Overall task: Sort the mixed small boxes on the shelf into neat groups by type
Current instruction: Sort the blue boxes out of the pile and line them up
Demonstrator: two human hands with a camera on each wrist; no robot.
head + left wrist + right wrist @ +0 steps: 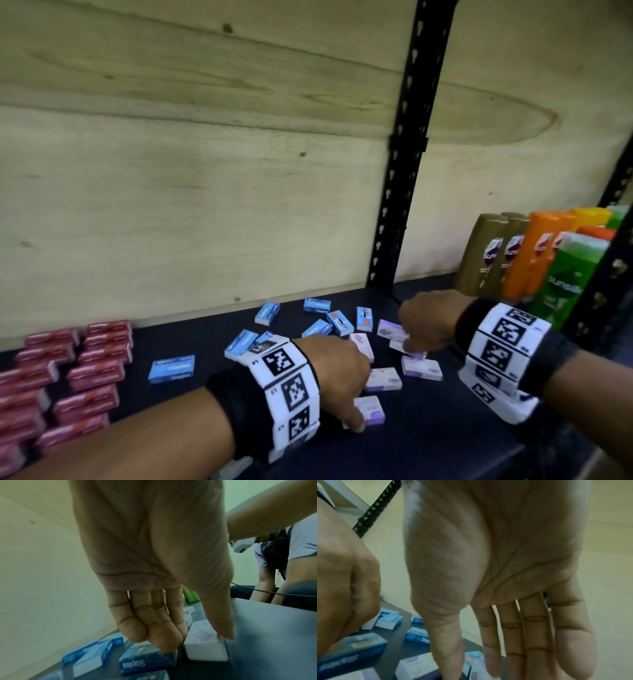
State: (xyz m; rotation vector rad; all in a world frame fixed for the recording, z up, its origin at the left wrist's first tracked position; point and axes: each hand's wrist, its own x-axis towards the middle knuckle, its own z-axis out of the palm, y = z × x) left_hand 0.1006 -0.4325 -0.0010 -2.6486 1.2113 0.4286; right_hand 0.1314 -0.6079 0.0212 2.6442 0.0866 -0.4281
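Note:
Small staple boxes lie on a dark shelf point(428, 435). Red boxes point(96, 370) are in neat rows at the left. Blue boxes point(171, 368) are scattered in the middle and purple-white boxes point(421, 366) at the right. My left hand point(361, 404) reaches down onto a purple box point(373, 409) near the front edge. In the left wrist view that purple box point(204, 643) sits pinched between thumb and fingers, which also touch a blue box point(147, 660). My right hand point(407, 346) hovers with straight fingers over further purple boxes point(392, 329). In the right wrist view its palm hides what the fingertips touch.
Shampoo bottles point(513, 253) in gold, orange and green stand at the back right. A black perforated upright point(404, 171) rises against the plywood back panel point(205, 171). A second upright point(613, 274) borders the right side.

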